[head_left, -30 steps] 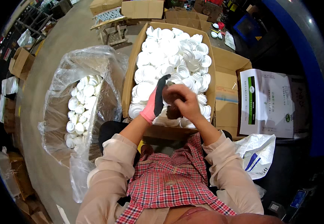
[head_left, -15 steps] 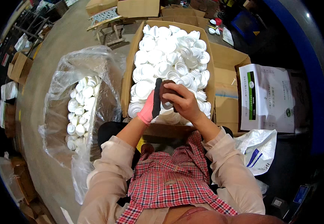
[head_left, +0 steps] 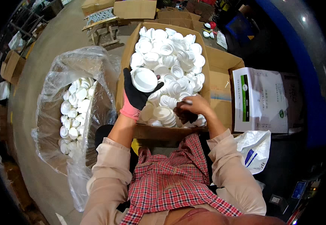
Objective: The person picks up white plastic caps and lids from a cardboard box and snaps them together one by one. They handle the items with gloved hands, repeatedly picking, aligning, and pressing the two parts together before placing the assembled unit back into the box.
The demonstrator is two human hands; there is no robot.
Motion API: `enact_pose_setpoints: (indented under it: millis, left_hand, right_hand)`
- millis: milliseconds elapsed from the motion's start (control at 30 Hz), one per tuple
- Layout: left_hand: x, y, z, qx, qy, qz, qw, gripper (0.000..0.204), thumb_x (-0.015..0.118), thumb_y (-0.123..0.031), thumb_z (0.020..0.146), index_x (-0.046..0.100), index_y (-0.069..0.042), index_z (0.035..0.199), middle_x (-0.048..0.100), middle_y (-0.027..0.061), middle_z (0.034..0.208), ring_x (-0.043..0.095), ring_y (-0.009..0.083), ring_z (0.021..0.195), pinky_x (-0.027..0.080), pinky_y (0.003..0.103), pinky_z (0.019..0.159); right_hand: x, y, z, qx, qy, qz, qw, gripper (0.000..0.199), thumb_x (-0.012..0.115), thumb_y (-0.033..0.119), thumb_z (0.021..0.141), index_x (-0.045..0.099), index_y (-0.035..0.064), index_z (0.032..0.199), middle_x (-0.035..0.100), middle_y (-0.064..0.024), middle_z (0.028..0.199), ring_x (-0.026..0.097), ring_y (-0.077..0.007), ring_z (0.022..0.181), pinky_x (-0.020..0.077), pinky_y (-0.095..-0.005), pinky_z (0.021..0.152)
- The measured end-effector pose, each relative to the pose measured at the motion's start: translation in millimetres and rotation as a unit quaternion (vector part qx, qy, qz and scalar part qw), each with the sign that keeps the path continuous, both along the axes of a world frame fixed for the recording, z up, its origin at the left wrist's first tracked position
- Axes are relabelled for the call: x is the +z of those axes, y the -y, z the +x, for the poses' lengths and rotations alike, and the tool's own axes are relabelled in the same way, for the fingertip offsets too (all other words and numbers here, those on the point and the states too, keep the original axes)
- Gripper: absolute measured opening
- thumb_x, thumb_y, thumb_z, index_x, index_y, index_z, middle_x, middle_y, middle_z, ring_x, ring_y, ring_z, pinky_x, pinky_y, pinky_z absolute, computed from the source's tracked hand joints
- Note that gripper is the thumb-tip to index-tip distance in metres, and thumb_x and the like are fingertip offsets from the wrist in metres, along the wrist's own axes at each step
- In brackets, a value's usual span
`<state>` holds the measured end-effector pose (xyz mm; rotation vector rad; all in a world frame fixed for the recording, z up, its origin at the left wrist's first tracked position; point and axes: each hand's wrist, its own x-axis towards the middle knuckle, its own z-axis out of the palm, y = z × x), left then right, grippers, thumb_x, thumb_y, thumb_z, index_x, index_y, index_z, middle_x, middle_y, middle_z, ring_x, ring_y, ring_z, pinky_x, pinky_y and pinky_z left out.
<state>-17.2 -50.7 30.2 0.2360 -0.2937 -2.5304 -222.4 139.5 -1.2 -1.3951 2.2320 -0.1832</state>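
Gloved left hand point(head_left: 134, 96) is cradling white round cap point(head_left: 144, 79), seeming light, stiff, maybe slippery; rim point(head_left: 146, 90) is offering best hold; right hand point(head_left: 197, 105), four o'clock, is clutching brown wad point(head_left: 185, 115)

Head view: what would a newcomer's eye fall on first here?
Probably the bright heap of white round lids filling the cardboard box at the centre. Next, the hands: above the box's left side, the black-and-pink gloved left hand holds up one white lid, while the right hand holds a dark brown item near its front edge. Left of the box, clear plastic surrounds smaller white pieces.
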Motion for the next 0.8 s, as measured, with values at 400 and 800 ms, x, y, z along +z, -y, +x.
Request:
enact_pose_setpoints:
  millis: [400, 800]
  left_hand:
    - [1.1, 3.9, 13.4, -0.063, 0.024, -0.17, 0.983, 0.086, 0.03, -0.072, 0.088, 0.03, -0.006, 0.143, 0.038, 0.0276, 0.14, 0.039, 0.0555, 0.123, 0.042, 0.068, 0.09]
    - [20.9, -7.7, -0.2, -0.025, 0.096, -0.268, 0.958, 0.069, 0.065, -0.04, 0.077, 0.04, -0.002, 0.129, 0.054, 0.0176, 0.122, 0.052, 0.0349, 0.11, 0.046, 0.047, 0.09]
  right_hand:
    - [-108.3, 71.6, -65.6, 0.091, -0.248, -0.038, 0.964, 0.057, 0.069, 0.008, 0.072, 0.052, 0.0145, 0.126, 0.051, -0.0155, 0.122, 0.048, -0.0389, 0.111, 0.0481, -0.0441, 0.088]
    - [-105.8, 69.3, -71.0, 0.066, -0.278, -0.069, 0.956, 0.05, 0.06, 0.008, 0.078, 0.056, 0.0222, 0.125, 0.043, -0.0133, 0.135, 0.042, -0.041, 0.12, 0.044, -0.0473, 0.093]
